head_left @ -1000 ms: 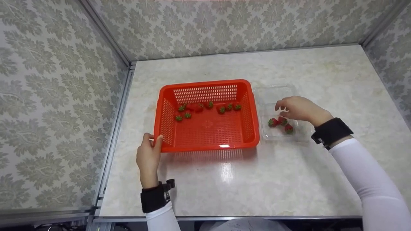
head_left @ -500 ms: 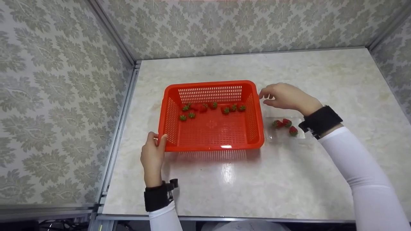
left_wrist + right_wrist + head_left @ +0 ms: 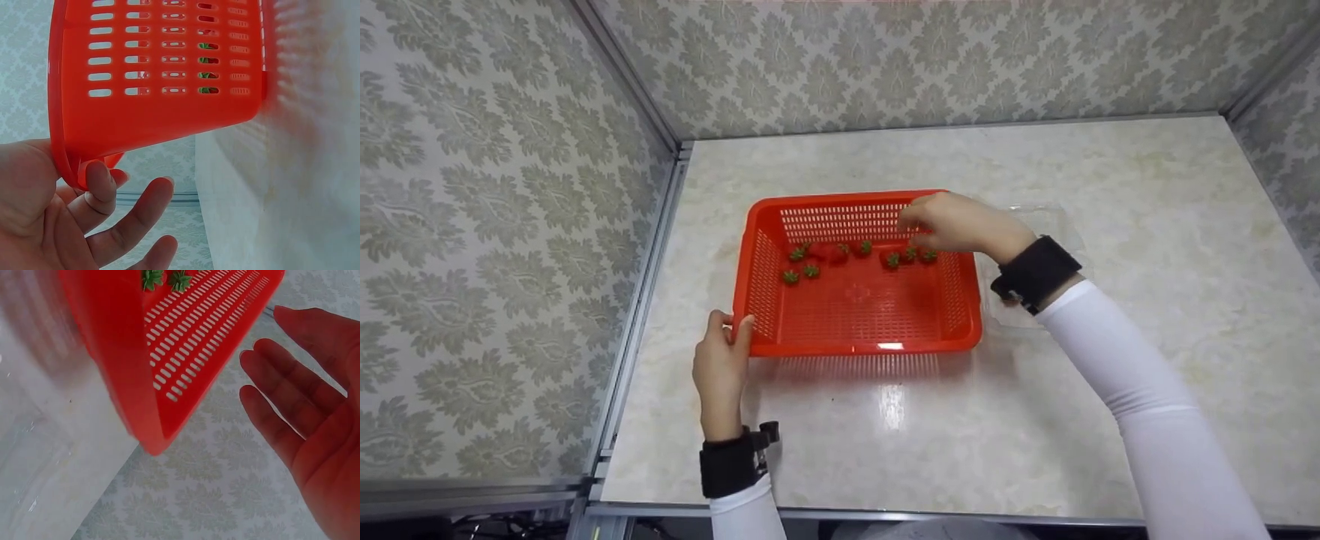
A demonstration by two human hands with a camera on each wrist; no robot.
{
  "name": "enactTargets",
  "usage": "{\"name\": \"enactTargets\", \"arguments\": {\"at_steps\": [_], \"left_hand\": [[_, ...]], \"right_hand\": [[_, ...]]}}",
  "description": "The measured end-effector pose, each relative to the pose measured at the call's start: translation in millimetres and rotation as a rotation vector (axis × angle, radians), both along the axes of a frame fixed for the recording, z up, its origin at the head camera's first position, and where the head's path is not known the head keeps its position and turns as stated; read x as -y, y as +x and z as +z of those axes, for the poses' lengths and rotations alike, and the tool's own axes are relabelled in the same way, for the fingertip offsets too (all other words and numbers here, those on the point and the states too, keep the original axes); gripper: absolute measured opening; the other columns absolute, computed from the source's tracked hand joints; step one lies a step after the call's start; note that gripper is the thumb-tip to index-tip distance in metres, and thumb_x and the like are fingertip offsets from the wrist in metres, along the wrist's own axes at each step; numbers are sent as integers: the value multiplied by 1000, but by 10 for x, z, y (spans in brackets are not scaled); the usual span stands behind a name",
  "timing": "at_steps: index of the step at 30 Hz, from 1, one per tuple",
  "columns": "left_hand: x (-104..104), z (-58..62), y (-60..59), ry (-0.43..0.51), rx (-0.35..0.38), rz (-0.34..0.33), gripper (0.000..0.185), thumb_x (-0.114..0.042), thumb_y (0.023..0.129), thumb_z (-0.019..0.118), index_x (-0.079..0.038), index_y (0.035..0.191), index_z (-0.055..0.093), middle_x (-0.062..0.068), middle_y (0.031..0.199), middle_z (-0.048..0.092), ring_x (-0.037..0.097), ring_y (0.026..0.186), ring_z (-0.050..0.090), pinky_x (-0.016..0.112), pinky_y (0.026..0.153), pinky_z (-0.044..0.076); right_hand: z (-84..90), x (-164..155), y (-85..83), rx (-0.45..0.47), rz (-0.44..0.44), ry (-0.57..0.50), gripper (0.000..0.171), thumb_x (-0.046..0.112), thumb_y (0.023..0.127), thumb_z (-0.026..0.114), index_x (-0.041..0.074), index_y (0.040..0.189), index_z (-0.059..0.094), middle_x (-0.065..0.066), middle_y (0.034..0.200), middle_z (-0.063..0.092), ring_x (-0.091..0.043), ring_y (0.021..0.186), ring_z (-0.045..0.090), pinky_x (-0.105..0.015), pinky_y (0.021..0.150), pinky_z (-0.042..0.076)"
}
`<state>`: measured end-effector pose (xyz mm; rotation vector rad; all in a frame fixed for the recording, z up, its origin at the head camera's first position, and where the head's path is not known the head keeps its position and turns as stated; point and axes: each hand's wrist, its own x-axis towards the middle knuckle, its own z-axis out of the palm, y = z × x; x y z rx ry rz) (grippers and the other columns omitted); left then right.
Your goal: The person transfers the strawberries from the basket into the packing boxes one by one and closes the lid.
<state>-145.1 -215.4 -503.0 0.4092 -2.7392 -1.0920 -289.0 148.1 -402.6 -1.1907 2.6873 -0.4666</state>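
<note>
A red slotted plastic basket (image 3: pixel 859 349) stands on the table with several strawberries (image 3: pixel 892 260) lying toward its back, green caps showing. My left hand (image 3: pixel 721 375) grips the rim at the front left corner; in the left wrist view its other fingers (image 3: pixel 140 216) spread below the rim. Over the basket's back right part hangs my right hand (image 3: pixel 960 225), nothing held. The right wrist view shows its fingers (image 3: pixel 270 419) loosely extended beside the basket wall (image 3: pixel 185 360). To the right lies a clear plastic box (image 3: pixel 1039 217), partly covered by my right wrist, which hides the strawberries there.
The pale marbled table (image 3: pixel 825 442) ends at a metal rail (image 3: pixel 649 315) on the left. Patterned wall panels (image 3: pixel 870 67) close in the back and both sides.
My right hand has moved left from above the clear box, past the basket's right rim, to over its back right part. The left hand keeps its grip on the corner.
</note>
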Motion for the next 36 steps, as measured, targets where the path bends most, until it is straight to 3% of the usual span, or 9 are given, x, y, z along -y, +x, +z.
{"name": "enactTargets", "arguments": {"at_steps": [9, 20, 28, 36], "left_hand": [[-4, 13, 24, -14, -13, 9, 29, -35, 100, 63, -7, 107, 56, 4, 64, 48, 21, 53, 46, 33, 50, 33], [-20, 32, 26, -18, -17, 1, 30, -36, 100, 63, -7, 106, 56, 3, 62, 47, 20, 52, 44, 33, 49, 32], [-36, 23, 41, -9, -14, -2, 31, -36, 100, 63, -7, 105, 56, 2, 61, 46, 19, 52, 44, 33, 50, 32], [-31, 38, 37, -20, -28, 1, 30, -35, 100, 64, -6, 105, 56, 4, 61, 48, 19, 52, 45, 32, 48, 32]], "right_hand": [[-246, 373, -144, 76, -25, 129, 28, 12, 93, 72, 7, 121, 70, -13, 121, 64, -30, 112, 61, -45, 96, 48], [-578, 570, -334, 195, -104, 202, 36, 5, 86, 71, 4, 122, 69, -18, 126, 59, -30, 103, 57, -44, 90, 48], [-799, 620, -348, 178, -135, 261, 31, -1, 85, 67, 8, 114, 71, -13, 114, 62, -29, 95, 56, -43, 84, 49], [-840, 637, -347, 140, -121, 285, 33, -6, 85, 63, 8, 114, 71, -14, 113, 67, -32, 100, 60, -46, 88, 50]]}}
